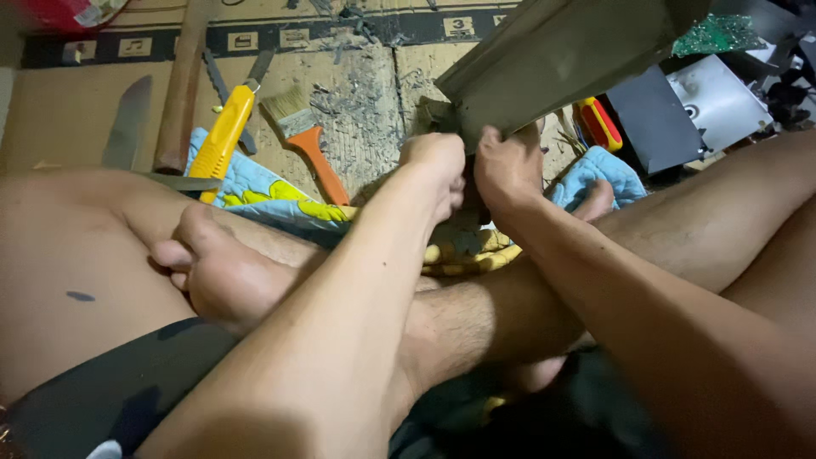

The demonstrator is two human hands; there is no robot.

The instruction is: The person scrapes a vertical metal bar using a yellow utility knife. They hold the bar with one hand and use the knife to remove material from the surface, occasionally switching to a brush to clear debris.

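Hands meet at the lower corner of a grey-green metal casing (pixel 552 51) tilted above the crossed legs; left hand (pixel 438 166) and right hand (pixel 508 166) grip it with clenched fingers; casing looks intact, work apparently early; brush (pixel 304 136) and yellow cutter (pixel 223 127) lie untouched on the cardboard floor (pixel 365 102).

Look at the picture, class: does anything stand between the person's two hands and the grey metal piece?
Nothing visible does. The left hand and right hand both already grip the lower end of the grey metal piece directly.

Dull grey metal sheet (pixel 557 51); glossy yellow plastic cutter (pixel 223 136); rough cardboard (pixel 357 110).
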